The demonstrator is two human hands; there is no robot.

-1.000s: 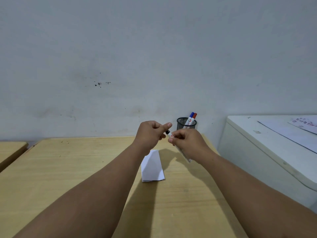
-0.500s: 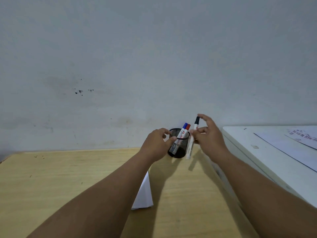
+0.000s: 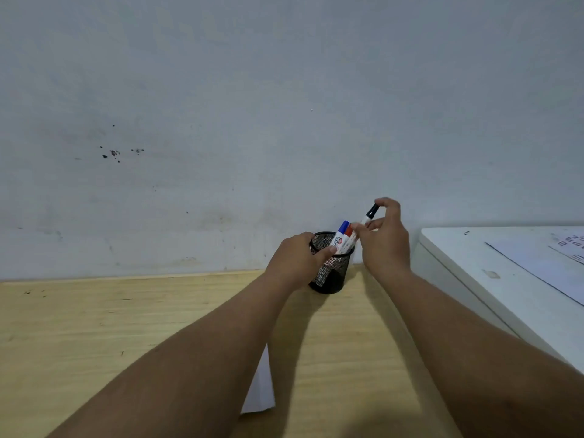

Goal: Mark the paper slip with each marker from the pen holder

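A black mesh pen holder [image 3: 330, 276] stands at the back of the wooden desk [image 3: 94, 327], near the wall. My left hand [image 3: 297, 260] grips its rim and side. A blue-capped marker [image 3: 340, 235] and a red-capped marker [image 3: 349, 233] lean inside it. My right hand [image 3: 384, 238] holds a black-capped marker [image 3: 370, 214] by its upper end, its lower part going down at the holder's right rim. The white paper slip [image 3: 260, 390] lies on the desk near me, mostly hidden under my left forearm.
A white cabinet [image 3: 493, 279] adjoins the desk on the right, with printed sheets [image 3: 550, 260] on top. A grey wall [image 3: 284, 105] rises right behind the holder.
My right hand has carried the black-capped marker from over the slip back to the holder. My left hand moved onto the holder's rim. The view shifted so the slip sits lower.
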